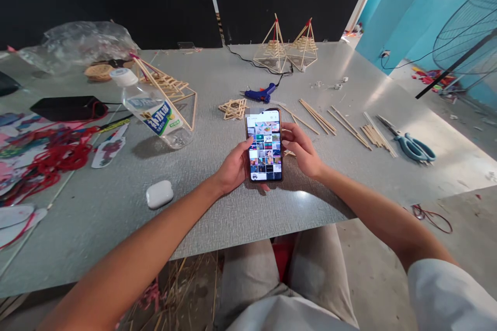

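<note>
A smartphone [265,147] is held upright over the table's front, its lit screen showing a grid of small pictures. My left hand [235,165] wraps round its left side, thumb on the screen's edge and fingertips showing below the case. At the right side, the curled fingers of my right hand [302,150] rest against the phone's edge; part of them is hidden behind it. Just beyond lies a star-shaped stick frame [233,108]. A blue hot glue gun [260,93] rests farther back, with loose wooden sticks [317,116] to its right.
A clear plastic bottle [157,111] stands left, before a stick pyramid [166,85]. Two more stick pyramids [276,46] stand at the back. Blue-handled scissors [413,146] lie right; a white earbud case [159,194] sits near my left forearm. Red cord [62,158] covers the far left.
</note>
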The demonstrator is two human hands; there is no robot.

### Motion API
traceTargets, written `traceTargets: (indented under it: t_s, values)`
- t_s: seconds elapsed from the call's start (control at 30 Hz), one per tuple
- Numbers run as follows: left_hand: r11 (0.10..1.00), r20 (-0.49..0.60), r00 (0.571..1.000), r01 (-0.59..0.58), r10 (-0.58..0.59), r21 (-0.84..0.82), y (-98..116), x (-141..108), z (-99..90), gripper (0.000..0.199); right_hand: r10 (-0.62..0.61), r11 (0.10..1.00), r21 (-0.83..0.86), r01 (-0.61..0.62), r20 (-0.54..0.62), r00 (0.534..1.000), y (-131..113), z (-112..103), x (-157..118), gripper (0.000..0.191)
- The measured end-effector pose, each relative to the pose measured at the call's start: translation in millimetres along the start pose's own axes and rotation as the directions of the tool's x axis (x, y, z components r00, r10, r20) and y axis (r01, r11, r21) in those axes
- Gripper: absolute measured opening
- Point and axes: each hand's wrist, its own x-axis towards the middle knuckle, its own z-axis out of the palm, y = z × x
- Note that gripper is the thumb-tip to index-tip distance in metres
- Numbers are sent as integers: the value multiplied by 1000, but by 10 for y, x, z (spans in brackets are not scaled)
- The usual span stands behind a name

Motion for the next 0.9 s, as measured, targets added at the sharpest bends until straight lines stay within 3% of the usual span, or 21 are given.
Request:
traceTargets:
  t_s: [0.9]
  values:
    - [999,42,999,12,-10,-31,23,-12,-18,74,2,999,-53,-4,-40,999,-13,18,-2,42]
